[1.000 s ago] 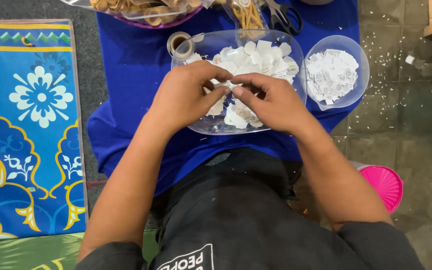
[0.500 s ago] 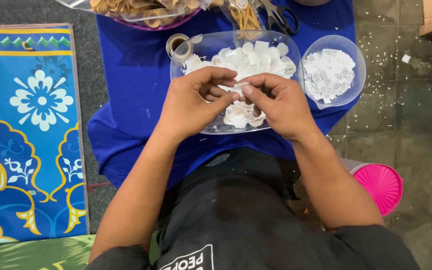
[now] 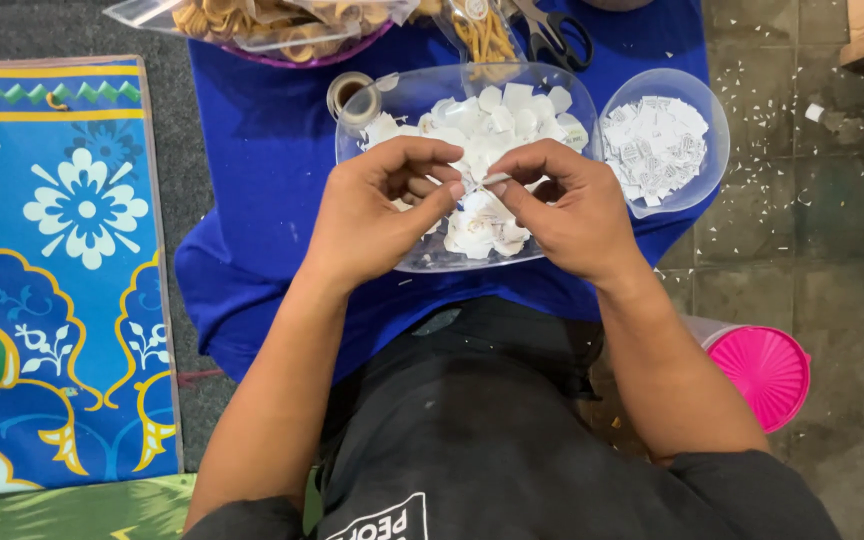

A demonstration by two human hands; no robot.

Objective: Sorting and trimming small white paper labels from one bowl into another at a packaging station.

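A small white paper slip (image 3: pixel 492 181) is being pinched between the left hand (image 3: pixel 377 215) and right hand (image 3: pixel 572 210) above the clear plastic tray (image 3: pixel 412 95) of slips; fingertip grips are best being kept light.

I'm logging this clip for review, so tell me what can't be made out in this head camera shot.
- Small white piece pinched between left hand and right hand: mostly covered by fingertips, shape unclear.
- Clear tray: middle hidden by both hands.
- Scissors and bag of rings: cut off by top edge.
- Pink lid: partly behind the right forearm.
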